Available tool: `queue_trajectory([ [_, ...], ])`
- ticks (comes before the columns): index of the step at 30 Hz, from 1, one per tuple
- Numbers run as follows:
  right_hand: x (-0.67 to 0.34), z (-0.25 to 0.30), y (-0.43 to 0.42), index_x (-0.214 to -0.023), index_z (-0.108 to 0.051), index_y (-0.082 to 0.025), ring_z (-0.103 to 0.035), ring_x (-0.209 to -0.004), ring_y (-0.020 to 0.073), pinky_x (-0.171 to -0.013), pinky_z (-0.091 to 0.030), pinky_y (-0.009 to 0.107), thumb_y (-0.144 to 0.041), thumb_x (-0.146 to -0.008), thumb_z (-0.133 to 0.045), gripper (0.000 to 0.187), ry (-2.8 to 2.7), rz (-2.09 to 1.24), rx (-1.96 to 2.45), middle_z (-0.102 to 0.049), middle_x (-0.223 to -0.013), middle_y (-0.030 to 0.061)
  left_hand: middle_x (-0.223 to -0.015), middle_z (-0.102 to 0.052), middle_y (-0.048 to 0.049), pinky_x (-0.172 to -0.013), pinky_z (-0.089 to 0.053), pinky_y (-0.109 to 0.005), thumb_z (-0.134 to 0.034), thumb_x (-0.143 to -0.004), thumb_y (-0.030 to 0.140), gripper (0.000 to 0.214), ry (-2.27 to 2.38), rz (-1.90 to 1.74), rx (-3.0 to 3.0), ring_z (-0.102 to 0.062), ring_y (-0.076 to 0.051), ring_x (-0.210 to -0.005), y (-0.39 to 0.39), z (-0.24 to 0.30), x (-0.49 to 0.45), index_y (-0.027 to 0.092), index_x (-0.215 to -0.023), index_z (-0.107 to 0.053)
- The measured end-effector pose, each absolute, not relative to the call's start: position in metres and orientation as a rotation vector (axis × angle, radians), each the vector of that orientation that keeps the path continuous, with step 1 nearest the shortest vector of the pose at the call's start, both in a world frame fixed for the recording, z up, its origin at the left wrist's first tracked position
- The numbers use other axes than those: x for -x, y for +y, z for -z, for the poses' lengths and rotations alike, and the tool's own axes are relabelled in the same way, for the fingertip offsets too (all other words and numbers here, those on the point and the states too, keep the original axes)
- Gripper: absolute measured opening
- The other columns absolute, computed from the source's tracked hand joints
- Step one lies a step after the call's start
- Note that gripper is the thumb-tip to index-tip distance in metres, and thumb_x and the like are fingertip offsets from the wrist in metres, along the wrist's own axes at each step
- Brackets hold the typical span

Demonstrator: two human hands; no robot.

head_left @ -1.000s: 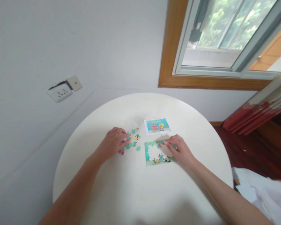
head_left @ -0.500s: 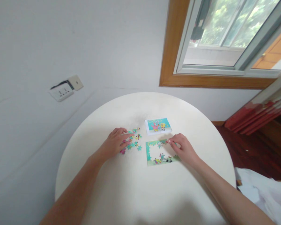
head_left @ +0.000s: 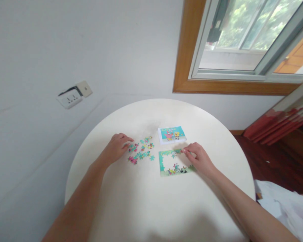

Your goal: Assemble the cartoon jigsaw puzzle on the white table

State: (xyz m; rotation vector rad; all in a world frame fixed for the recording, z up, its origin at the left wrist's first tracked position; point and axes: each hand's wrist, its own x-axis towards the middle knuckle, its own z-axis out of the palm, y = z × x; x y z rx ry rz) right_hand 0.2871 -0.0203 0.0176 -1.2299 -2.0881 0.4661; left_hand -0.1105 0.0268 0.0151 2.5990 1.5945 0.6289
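Round white table (head_left: 133, 205): stands against a pale wall (head_left: 116, 50), near a wood-framed window (head_left: 232, 86).
Flat rectangular teal-and-green jigsaw (head_left: 162, 164): lies right of the table's middle, below a teal picture card (head_left: 172, 133); border looks largely joined, interior mostly unfilled.
Small teal, pink and yellow loose pieces (head_left: 141, 155): scattered to its left, unplaced.
Left hand (head_left: 116, 148): fingers apart beside them.
Right hand (head_left: 183, 151): fingertips close together at the jigsaw's top edge; cannot tell whether they clamp a piece.
Hidden: the jigsaw's right side, partly.
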Motion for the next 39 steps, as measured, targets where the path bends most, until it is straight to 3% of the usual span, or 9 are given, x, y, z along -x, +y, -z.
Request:
queue_trajectory([
  [11,-0.287,-0.018,-0.020,-0.087,-0.071,-0.021,-0.058,-0.080,0.0210,-0.076,-0.040,0.035,-0.033,-0.096,-0.048,0.027,-2.107,-0.480,1.222,-0.070,-0.079,0.0045,-0.095,-0.062,-0.0076,-0.095,-0.040,-0.042,-0.049,-0.091,0.032,0.027,1.764,-0.840,-2.433,-0.056,-0.024,-0.096,0.036,-0.007,0.057,0.021,-0.105,-0.069],
  [18,-0.287,-0.021,-0.022,-0.087,-0.072,-0.022,-0.058,-0.080,0.0205,-0.077,-0.041,0.035,-0.034,-0.096,-0.048,0.029,-2.105,-0.466,1.215,-0.070,-0.080,0.0050,-0.095,-0.065,-0.0064,-0.092,-0.042,-0.040,-0.061,-0.086,0.039,0.023,1.764,-0.746,-2.445,-0.058,-0.024,-0.094,0.060,0.002,0.035,0.020,-0.098,-0.067],
  [25,-0.286,-0.023,-0.022,-0.085,-0.072,-0.022,-0.058,-0.079,0.0203,-0.078,-0.042,0.036,-0.033,-0.096,-0.048,0.029,-2.107,-0.484,1.211,-0.070,-0.078,0.0048,-0.093,-0.064,-0.0064,-0.090,-0.042,-0.040,-0.062,-0.084,0.044,0.024,1.759,-0.687,-2.454,-0.057,-0.024,-0.092,0.065,0.006,0.040,0.021,-0.093,-0.067],
  [39,-0.286,-0.027,-0.025,-0.088,-0.073,-0.022,-0.058,-0.079,0.0201,-0.077,-0.040,0.036,-0.032,-0.096,-0.048,0.027,-2.116,-0.491,1.171,-0.070,-0.080,0.0050,-0.088,-0.066,-0.0059,-0.091,-0.042,-0.041,-0.060,-0.084,0.039,0.021,1.687,-0.679,-2.434,-0.058,-0.023,-0.092,0.066,0.006,0.050,0.020,-0.084,-0.069],
])
